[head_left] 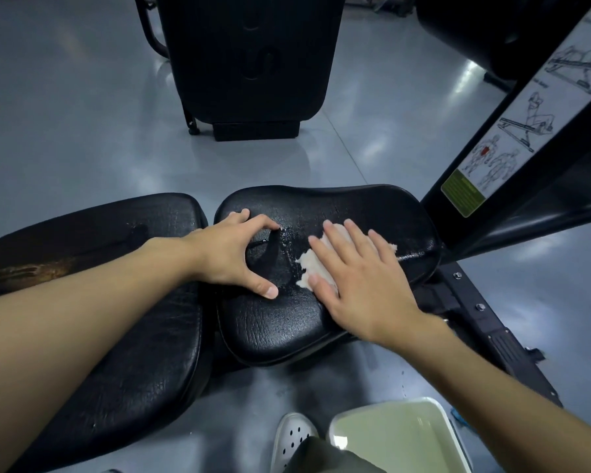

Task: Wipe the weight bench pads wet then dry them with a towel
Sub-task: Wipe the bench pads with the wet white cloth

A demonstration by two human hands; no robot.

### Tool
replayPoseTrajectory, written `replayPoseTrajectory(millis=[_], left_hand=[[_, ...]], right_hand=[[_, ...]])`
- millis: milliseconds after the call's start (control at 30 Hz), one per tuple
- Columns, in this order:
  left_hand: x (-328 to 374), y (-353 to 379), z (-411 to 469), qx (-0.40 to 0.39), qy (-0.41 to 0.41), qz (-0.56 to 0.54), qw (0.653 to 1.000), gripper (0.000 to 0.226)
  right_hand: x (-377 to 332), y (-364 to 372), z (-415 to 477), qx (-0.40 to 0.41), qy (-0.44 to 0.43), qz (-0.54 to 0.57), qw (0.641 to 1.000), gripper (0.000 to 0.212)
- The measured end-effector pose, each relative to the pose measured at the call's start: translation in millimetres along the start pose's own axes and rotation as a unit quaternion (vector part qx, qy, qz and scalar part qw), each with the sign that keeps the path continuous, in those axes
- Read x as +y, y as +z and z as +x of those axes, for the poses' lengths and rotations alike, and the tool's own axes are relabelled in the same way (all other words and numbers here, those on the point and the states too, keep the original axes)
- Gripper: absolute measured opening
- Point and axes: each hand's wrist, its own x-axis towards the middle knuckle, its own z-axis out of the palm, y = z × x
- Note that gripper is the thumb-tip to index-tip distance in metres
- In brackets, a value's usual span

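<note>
The black seat pad (287, 322) of a weight bench lies in the middle, with a wet sheen near its centre. My right hand (359, 278) lies flat with straight fingers on a small white cloth (309, 262), pressing it onto the seat pad. Only the cloth's edges show round my fingers. My left hand (232, 254) rests on the pad's left part, propped on its fingertips and thumb with the fingers arched, holding nothing. The longer black back pad (144, 353) runs off to the left under my left forearm, with a brownish worn streak.
A white tub (400, 435) stands on the grey floor at the bottom right, beside a white shoe (292, 436). A black machine post with an exercise chart (512, 131) rises at the right. Another black padded machine (249, 59) stands behind the bench.
</note>
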Motion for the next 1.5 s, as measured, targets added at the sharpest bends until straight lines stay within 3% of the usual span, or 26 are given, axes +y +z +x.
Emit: replayPoseTrajectory(millis=[133, 367, 600, 833, 1100, 1300, 1500], left_hand=[[1, 2, -7, 0.004, -0.006, 0.003, 1.0, 0.12], [-4, 11, -24, 0.036, 0.002, 0.06, 0.998, 0.111], [-21, -3, -24, -0.007, 0.02, 0.042, 0.999, 0.116], [-24, -1, -17, -0.001, 0.025, 0.031, 0.999, 0.119], [-27, 2, -18, 0.004, 0.031, 0.016, 0.999, 0.12], [-26, 6, -24, 0.014, 0.031, -0.018, 0.999, 0.118], [-37, 26, -38, 0.072, -0.006, 0.008, 0.997, 0.116]], right_hand=[[-4, 7, -23, 0.01, 0.004, 0.007, 1.0, 0.061], [-5, -2, 4, -0.04, 0.015, 0.006, 0.999, 0.073], [-6, -3, 87, -0.098, 0.019, 0.002, 0.995, 0.068], [-14, 3, 157, -0.125, 0.041, 0.003, 0.991, 0.068], [-23, -1, 100, -0.104, 0.012, 0.005, 0.995, 0.067], [-36, 2, 18, -0.016, -0.011, 0.021, 1.0, 0.07], [-39, 2, -19, -0.013, -0.031, 0.015, 0.999, 0.068]])
